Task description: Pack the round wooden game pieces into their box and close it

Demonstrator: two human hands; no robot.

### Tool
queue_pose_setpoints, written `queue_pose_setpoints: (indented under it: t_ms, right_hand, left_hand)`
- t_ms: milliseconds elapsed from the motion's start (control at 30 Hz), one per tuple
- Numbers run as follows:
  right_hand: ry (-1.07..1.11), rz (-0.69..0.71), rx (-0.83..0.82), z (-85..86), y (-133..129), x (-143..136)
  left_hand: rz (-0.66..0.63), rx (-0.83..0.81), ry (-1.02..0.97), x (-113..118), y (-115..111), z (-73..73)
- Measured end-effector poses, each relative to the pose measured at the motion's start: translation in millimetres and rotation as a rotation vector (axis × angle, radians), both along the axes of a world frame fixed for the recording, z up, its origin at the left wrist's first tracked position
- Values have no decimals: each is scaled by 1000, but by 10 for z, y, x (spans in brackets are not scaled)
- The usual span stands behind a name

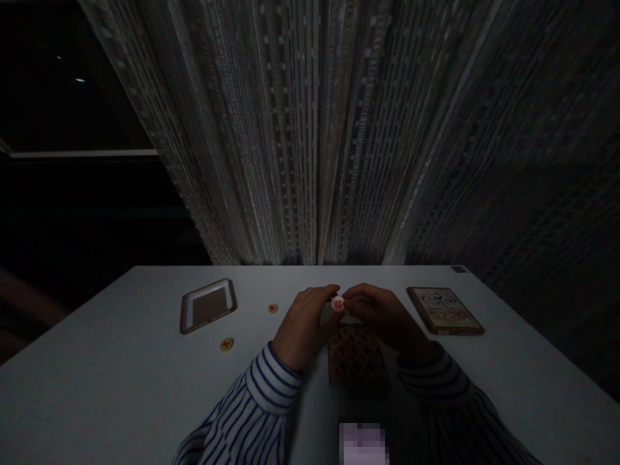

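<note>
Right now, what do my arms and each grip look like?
Your left grip and right grip are bare, ungloved hands. The left sleeve is pale with dark blue stripes, gathered into a striped cuff. The right sleeve is striped too, though shadow hides its exact colours.

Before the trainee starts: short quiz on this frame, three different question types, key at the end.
1. How many loose discs lie on the table to the left of the left hand?
2. True or false: the held disc shows a blank face to the camera.
3. Which thing lies to the right of the right hand? A) shallow tray, B) open box of discs, C) flat printed case.

Key: 1. Two. 2. False; its face is marked in red. 3. C.
</note>
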State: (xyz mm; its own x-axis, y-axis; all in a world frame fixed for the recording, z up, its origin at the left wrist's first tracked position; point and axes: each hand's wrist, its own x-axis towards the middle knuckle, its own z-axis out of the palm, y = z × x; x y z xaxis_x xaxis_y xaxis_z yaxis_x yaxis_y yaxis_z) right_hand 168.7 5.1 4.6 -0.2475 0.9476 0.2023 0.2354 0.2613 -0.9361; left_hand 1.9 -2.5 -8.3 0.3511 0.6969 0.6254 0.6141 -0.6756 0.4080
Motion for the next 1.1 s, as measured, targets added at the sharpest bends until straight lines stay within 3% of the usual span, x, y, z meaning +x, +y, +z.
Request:
queue_pose_setpoints:
  t_ms: [333,500,600,733,1100]
  right_hand:
    - [12,-19,-67,41,-1,5]
    - [19,0,-94,36,8,3]
    - [-4,7,-96,30,5,5]
    - [-51,10,-69,29,8,7]
    - [-136,46,77,49,-18,4]
  left_hand:
    - [-70,-311,-197,-160,32,55]
    - [-59,-517,-313,-137,37,61]
    - [-115,-616,-356,-91,41,58]
    - [-188,-666,-412,-53,49,55]
    - [-149,-730,-521,-51,49,38]
